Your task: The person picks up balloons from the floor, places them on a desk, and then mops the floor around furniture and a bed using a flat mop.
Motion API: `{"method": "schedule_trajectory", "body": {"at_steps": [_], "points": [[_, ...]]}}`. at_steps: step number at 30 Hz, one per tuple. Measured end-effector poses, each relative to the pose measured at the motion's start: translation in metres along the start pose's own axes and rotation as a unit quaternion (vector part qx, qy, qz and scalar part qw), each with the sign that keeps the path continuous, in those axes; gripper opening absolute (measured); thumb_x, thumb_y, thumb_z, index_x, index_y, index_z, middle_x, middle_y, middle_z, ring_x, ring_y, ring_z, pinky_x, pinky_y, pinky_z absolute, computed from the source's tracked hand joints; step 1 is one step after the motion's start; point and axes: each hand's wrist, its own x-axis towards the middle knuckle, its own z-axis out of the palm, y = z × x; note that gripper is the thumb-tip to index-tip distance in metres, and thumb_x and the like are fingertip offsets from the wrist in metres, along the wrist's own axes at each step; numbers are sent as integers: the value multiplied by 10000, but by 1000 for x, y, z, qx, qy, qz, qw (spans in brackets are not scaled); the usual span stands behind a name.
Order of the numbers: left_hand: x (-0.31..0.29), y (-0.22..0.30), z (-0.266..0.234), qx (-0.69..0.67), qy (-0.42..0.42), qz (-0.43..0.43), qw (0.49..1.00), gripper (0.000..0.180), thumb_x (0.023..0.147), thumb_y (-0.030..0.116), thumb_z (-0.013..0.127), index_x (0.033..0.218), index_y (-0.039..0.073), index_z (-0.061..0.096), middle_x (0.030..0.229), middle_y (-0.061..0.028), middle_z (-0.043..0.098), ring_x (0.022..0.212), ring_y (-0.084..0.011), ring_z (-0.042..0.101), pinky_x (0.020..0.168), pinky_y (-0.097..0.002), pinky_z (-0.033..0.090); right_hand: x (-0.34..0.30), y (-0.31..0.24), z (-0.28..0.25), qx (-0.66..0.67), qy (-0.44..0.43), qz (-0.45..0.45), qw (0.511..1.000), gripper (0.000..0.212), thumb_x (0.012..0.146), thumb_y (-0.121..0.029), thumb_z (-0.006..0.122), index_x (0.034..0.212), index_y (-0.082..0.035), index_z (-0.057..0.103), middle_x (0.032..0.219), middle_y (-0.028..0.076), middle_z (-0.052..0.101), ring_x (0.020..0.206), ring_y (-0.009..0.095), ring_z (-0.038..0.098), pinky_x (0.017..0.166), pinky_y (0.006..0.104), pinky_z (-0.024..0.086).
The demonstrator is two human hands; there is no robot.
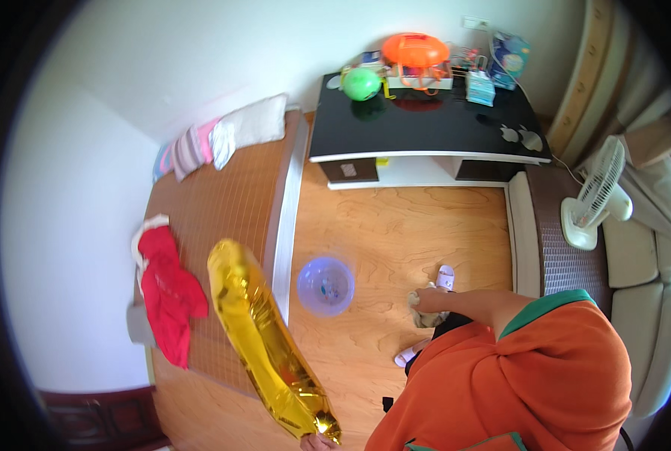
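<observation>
A long, shiny gold foil balloon [264,331] slants up from the lower edge, over the near side of the bed. My left hand [319,443] is closed around its lower end, partly cut off by the picture's edge. My right hand [428,301] reaches down at the end of my bent arm, its fingers closed on a crumpled beige cloth [424,316]. That cloth hangs near my feet in light purple slippers [445,276]. To its left, a translucent purple basin [326,259] stands on the wooden floor; small items lie inside, too blurred to name.
A mat-covered bed [238,180] runs along the left, bearing red clothing [169,293] and pillows [253,122]. Ahead stands a black-topped cabinet [426,135] with a green balloon [362,84] and an orange balloon-like object [416,49]. At right are a white fan [598,192] and a sofa [632,252].
</observation>
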Motion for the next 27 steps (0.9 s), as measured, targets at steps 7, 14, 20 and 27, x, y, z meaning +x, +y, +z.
{"method": "schedule_trajectory", "body": {"at_steps": [7,14,20,27], "points": [[99,77,229,468,-110,562,673,102,757,45,526,803,-28,472,836,-188,461,837,-371,455,709,-467,392,-10,114,-95,138,77,92,983,572,693,-483,511,1080,-62,489,1009,192,549,942,317,532,789,386,424],[156,131,436,380,-239,707,546,86,723,11,512,780,2,449,839,-156,469,815,-355,467,732,-457,408,-7,233,-174,260,209,166,928,566,676,-465,529,1056,-46,504,971,205,560,918,320,541,792,385,425],[167,165,606,314,-274,786,456,107,669,-7,547,759,10,492,790,-108,482,792,-291,502,737,-410,440,-20,258,-224,429,278,220,831,566,680,-443,551,1035,-3,513,943,199,566,891,300,548,780,354,432],[148,127,777,169,-455,783,390,84,637,63,565,701,63,510,723,-45,466,740,-208,485,739,-362,420,-9,257,-281,660,286,165,675,378,742,-309,591,993,-30,544,871,92,583,779,171,554,697,304,451]]}}
